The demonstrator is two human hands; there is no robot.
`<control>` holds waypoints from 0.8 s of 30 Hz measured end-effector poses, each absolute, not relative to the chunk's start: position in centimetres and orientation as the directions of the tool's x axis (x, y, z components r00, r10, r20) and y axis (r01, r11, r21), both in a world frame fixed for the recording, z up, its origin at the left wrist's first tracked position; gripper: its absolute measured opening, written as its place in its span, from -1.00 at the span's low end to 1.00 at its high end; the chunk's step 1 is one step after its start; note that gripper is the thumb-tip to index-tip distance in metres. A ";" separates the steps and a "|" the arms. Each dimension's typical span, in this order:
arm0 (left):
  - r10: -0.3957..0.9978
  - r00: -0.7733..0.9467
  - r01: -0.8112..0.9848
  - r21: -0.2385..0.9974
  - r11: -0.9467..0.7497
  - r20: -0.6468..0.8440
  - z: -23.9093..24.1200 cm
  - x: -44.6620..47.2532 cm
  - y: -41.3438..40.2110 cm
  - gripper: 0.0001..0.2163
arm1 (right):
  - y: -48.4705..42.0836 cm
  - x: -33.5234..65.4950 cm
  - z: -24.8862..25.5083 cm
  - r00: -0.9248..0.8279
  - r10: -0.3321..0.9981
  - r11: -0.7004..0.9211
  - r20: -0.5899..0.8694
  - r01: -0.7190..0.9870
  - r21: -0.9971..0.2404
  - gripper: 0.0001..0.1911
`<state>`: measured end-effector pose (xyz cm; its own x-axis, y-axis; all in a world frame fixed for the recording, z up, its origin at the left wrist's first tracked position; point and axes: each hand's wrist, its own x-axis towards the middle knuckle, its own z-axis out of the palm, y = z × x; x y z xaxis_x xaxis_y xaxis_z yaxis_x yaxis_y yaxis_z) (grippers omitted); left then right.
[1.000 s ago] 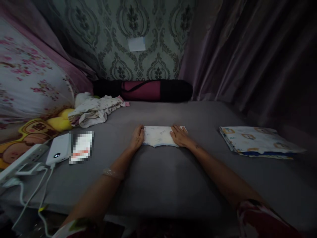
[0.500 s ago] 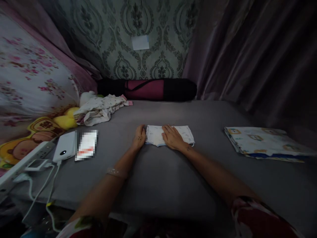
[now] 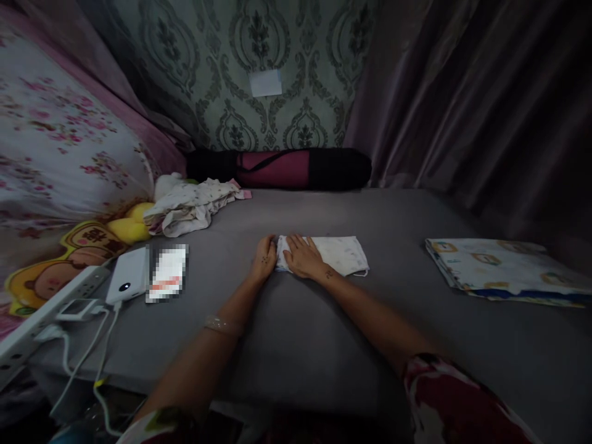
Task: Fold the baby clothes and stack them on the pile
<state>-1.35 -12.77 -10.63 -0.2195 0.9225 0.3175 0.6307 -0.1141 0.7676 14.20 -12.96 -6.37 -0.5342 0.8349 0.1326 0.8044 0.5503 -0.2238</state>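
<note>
right now, the folded white cloth (image 3: 345,254) lies flat on the grey sheet (image 3: 319,333) in front of you, its long axis running left to right, crosswise to your reach. your right hand (image 3: 304,256) rests palm down on its left part, flat, with the fingers a little spread; nothing shows pinched in it. so most of the cloth you can see stretches out to the right of that hand, ending in a short edge with a thin loop (image 3: 364,273) at its near corner. your left hand (image 3: 265,258) is at the opposite short edge, fingers together and seemingly against it; you can't tell from here whether the thumb grips anything. the left is nearer that left end, while the right lies over the cloth itself. well apart to the right sits a folded patterned cloth (image 3: 502,268), touched by neither hand.
</note>
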 end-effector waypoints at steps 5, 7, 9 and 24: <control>0.928 -0.203 0.628 0.769 -0.122 0.313 -10.7 -1.4 -12.8 -0.66 | -12.6 14.3 -6.8 -0.537 0.837 0.547 0.111 0.803 -0.238 -0.39; 0.929 -0.202 0.625 0.771 -0.123 0.311 -10.6 -1.3 -12.8 -0.66 | -12.5 14.2 -6.5 -0.536 0.840 0.538 0.079 0.808 -0.241 -0.39; 0.925 -0.208 0.619 0.775 -0.127 0.317 -10.5 -1.3 -12.9 -0.66 | -12.5 13.9 -6.2 -0.528 0.847 0.525 0.060 0.814 -0.248 -0.39; 0.921 -0.133 0.644 0.738 -0.201 0.367 -9.3 -0.9 -13.6 -0.56 | -13.4 11.8 -6.5 -0.576 0.810 0.579 0.111 0.754 -0.311 -0.38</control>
<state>-0.89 -13.58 -9.33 -0.1328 0.9208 0.3667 0.6439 -0.2011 0.7382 11.79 -13.41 -6.46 -0.5763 0.8097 0.1105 0.7536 0.5789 -0.3114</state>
